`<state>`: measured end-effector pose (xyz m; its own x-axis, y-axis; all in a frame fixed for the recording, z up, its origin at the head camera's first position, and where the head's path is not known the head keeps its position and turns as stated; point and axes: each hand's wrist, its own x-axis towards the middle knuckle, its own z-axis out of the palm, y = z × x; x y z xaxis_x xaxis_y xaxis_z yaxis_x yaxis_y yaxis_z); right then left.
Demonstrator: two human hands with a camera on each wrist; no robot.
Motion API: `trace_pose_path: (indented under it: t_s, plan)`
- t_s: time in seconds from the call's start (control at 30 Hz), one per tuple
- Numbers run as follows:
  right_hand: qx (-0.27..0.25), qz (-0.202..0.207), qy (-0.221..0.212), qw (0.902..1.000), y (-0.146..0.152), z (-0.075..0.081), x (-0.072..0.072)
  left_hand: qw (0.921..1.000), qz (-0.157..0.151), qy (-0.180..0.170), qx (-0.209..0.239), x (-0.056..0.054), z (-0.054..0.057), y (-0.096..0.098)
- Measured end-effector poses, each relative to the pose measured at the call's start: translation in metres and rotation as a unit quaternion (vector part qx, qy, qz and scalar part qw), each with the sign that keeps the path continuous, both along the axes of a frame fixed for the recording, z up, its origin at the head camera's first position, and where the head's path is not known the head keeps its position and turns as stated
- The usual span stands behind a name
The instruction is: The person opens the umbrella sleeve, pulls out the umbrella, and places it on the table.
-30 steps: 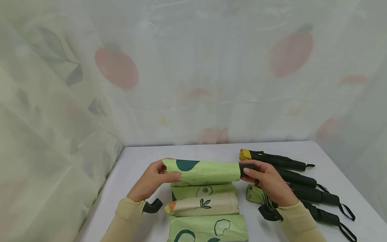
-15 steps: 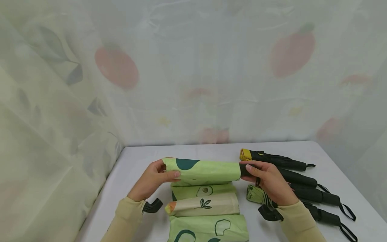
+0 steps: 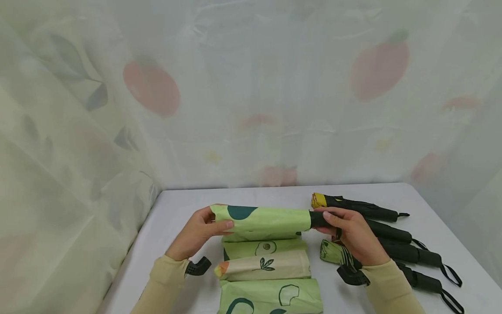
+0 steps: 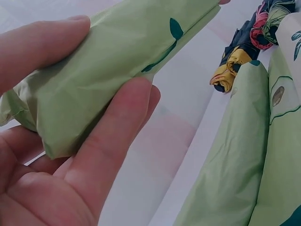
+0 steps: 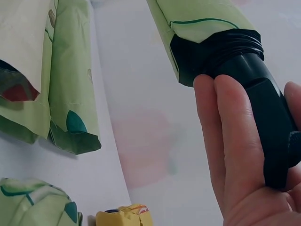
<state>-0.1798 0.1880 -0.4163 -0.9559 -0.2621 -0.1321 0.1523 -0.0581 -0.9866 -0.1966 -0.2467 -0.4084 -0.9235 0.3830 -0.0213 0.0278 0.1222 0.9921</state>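
Note:
A light green umbrella sleeve (image 3: 280, 220) with a dark green patch is held level above the table. My left hand (image 3: 196, 233) pinches its left end, thumb in front and fingers behind. My right hand (image 3: 351, 235) grips the black umbrella handle (image 5: 256, 99), which sticks out of the sleeve's dark-lined mouth in the right wrist view. The rest of that umbrella is hidden inside the sleeve. Below it lie more covers: a green one (image 3: 245, 249) with an avocado print, a cream one (image 3: 282, 267), and another green one (image 3: 255, 296) nearest me.
Several folded umbrellas with black handles lie at the right: one with a yellow end (image 3: 362, 207) at the back, and a green-ended one (image 3: 331, 251) partly behind my right wrist. The white table (image 3: 184, 200) ends at a printed curtain (image 3: 235, 87) behind.
My right hand has shifted slightly to the right along the handle side, and more black shows between it and the sleeve. My left hand stays almost in place.

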Motion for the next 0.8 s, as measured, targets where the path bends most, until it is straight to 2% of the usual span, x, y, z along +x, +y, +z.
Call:
trace_pose_path:
  t_s: [0.5,0.8]
  plan:
    - [-0.037,-0.002,0.011,0.9993,0.0061,0.0008,0.0011,0.9998,0.013,-0.002,-0.016,0.0007,0.0006,0.0]
    - [-0.03,-0.005,0.009,0.9995,0.0088,0.0018,0.001,0.9993,0.026,-0.001,-0.027,0.0012,0.0021,-0.0012]
